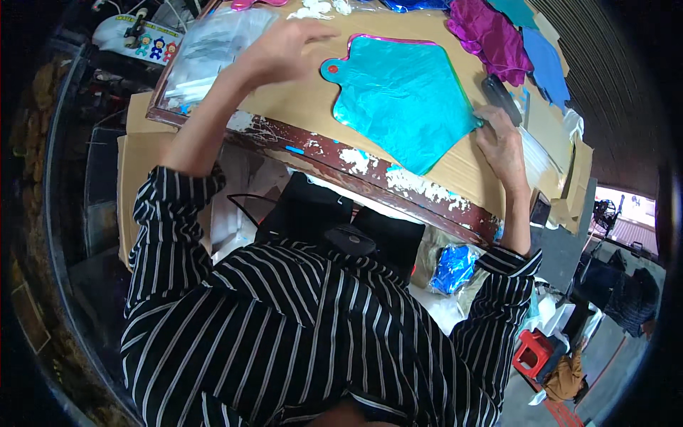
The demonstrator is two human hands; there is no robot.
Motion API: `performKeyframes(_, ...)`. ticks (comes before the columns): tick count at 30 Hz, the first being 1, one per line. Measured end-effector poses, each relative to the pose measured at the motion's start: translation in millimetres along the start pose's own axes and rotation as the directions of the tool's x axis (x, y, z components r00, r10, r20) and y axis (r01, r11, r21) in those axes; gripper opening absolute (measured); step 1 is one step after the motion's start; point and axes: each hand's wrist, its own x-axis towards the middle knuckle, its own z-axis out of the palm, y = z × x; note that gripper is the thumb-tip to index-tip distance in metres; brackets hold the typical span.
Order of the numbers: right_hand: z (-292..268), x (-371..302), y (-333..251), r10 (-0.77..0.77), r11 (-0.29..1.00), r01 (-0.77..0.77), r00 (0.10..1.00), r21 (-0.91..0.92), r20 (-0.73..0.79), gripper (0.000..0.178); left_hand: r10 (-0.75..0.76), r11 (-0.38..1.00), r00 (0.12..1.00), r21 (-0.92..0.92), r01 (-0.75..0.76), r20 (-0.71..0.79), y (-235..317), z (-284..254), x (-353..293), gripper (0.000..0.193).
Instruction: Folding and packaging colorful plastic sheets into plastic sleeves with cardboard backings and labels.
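Pinching the right corner of a teal foil piece (398,96), the right hand (501,139) works at upper centre of the frame; the left hand (284,46), blurred, hovers empty, fingers extended. Spreading looks nearly done, though creases remain.

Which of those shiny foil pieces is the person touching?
The teal foil piece, whose right corner the right hand touches; no hand touches the others, such as the magenta piece.
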Motion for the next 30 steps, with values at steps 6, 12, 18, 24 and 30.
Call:
performKeyframes(6,2,-1,0,0.093,0.996,-0.093,0.995,0.014,-0.026,0.028,0.057,0.994,0.998,-0.091,-0.054,0.022,27,19,-13,0.042)
performKeyframes(12,-3,9,9,0.02,0.997,-0.024,0.998,0.069,0.063,0.036,-0.065,0.996,0.994,-0.05,0.07,0.082,12,24,-16,0.045)
performKeyframes(18,-7,7,21,-0.093,0.992,0.099,0.992,-0.075,0.083,0.043,0.039,0.996,0.998,-0.086,-0.036,0.039,17,31,-16,0.048)
performKeyframes(24,-10,6,25,0.003,0.998,0.009,0.984,-0.063,0.178,0.042,0.033,0.994,0.998,-0.102,-0.027,0.056,19,32,-14,0.048)
performKeyframes(30,-10,11,12,0.017,0.998,-0.007,0.986,-0.061,0.164,0.041,0.059,0.995,0.998,-0.087,-0.057,0.023,14,30,-19,0.047)
